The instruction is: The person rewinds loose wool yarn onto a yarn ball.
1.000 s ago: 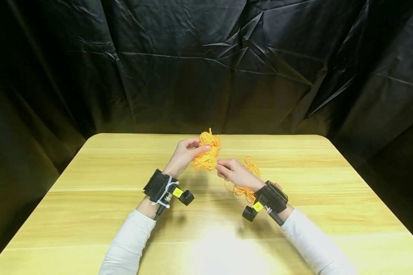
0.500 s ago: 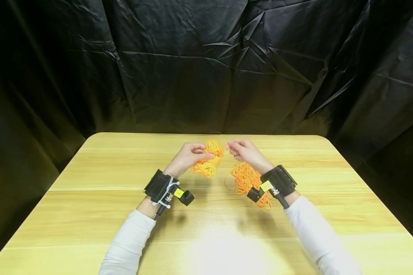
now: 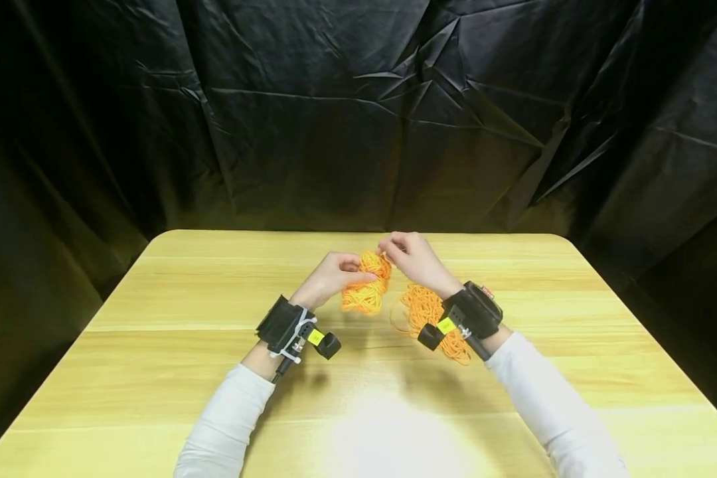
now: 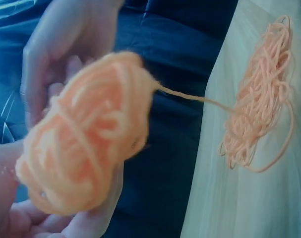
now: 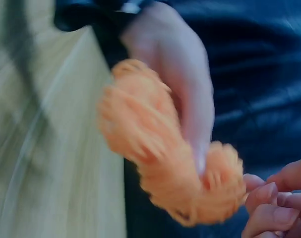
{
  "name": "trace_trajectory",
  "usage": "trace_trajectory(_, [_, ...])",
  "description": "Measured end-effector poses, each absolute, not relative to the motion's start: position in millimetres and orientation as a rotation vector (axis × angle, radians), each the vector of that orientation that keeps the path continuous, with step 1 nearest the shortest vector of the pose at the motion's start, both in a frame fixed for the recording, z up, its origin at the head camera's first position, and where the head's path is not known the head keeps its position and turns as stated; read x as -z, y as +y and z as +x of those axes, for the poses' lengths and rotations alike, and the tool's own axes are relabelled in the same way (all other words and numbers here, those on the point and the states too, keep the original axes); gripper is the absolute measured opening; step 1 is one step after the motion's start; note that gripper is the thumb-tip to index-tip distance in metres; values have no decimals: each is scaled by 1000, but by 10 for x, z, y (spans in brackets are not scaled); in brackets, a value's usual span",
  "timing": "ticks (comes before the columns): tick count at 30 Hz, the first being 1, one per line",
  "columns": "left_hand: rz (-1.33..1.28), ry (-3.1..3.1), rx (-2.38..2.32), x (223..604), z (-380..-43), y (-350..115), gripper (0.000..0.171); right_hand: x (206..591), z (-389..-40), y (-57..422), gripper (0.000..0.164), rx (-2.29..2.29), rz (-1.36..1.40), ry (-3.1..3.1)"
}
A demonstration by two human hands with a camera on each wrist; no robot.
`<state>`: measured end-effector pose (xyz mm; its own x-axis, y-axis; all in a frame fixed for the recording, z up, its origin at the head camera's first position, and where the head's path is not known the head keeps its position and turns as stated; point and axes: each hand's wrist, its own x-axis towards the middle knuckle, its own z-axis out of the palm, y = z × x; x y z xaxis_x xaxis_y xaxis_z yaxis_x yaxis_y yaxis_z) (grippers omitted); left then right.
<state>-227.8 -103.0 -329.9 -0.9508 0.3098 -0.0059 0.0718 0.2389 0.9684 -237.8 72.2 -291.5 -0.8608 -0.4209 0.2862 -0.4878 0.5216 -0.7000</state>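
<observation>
My left hand (image 3: 328, 277) grips an orange yarn bundle (image 3: 366, 299) above the table, with the thumb across its narrow waist. In the right wrist view the bundle (image 5: 145, 124) looks pinched in the middle and bulges at both ends. My right hand (image 3: 417, 262) is at the bundle's far end, where its curled fingers (image 5: 269, 210) pinch a strand close against the yarn. One strand (image 4: 190, 95) runs from the bundle down to a loose yarn pile (image 4: 259, 94). On the table that pile lies partly under my right wrist.
The pale wooden table (image 3: 155, 372) has rounded far corners. Behind it hangs a creased black sheet (image 3: 311, 146). A strapped camera sits on each wrist, and the right one (image 3: 431, 336) overlaps the yarn pile in the head view.
My right hand has gone from the bundle's near end, out around its right side, to its far end. My left hand and the bundle have shifted slightly right and nearer.
</observation>
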Motion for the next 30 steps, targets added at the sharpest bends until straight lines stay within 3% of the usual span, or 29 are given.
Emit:
trace_trajectory(6, [150,2290,-2003,3335,-2309,-972,15,2989,-2138,602,17,-938,981,-2520])
trace_trajectory(13, [-51,2229,-2151,3273,-2318,-958,20,3226,-1920,578,11,-865,1045,-2290])
trace_trajectory(22, [0,2071,-2259,3265,-2322,-960,34,3500,-1820,605,12,-1089,1148,-2305])
trace_trajectory(30, [54,1887,-2192,3274,-2313,-940,35,3720,-2076,705,23,-1921,1018,-2580])
